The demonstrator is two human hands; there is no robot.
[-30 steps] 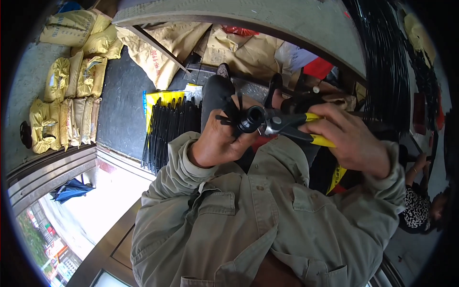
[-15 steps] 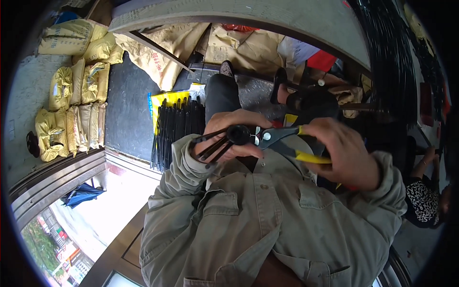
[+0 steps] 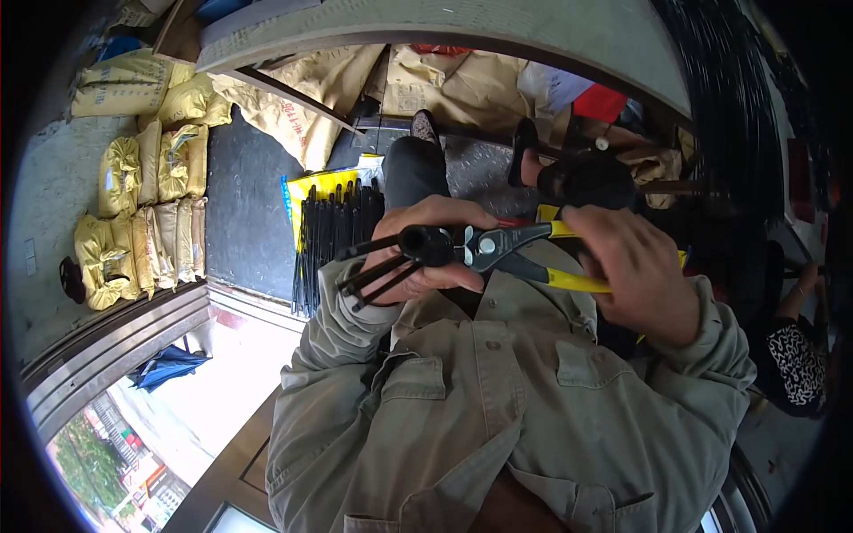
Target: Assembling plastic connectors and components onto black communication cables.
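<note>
My left hand (image 3: 426, 213) is closed around a black hub with thin rods (image 3: 428, 244), which looks like part of an umbrella frame. Its round end faces up, and several dark rods jut out to the left past my wrist. My right hand (image 3: 641, 277) grips the yellow handles of a pair of pliers (image 3: 515, 240), with the handles spread apart. The plier jaws point left and meet the hub's right side, beside a small shiny bit of metal. What exactly lies between the jaws is too small to tell.
Left of my knee, a bundle of black rods (image 3: 333, 222) lies on a yellow sheet (image 3: 302, 185). Several tan sacks (image 3: 115, 178) line the left wall. A grey tabletop edge (image 3: 533, 44) crosses ahead, with dark rods (image 3: 729, 107) hanging at right. Another person (image 3: 795, 364) sits at far right.
The hub and rods have shifted a little to the left and up with my left hand. The pliers have moved left along with them, still against the hub.
</note>
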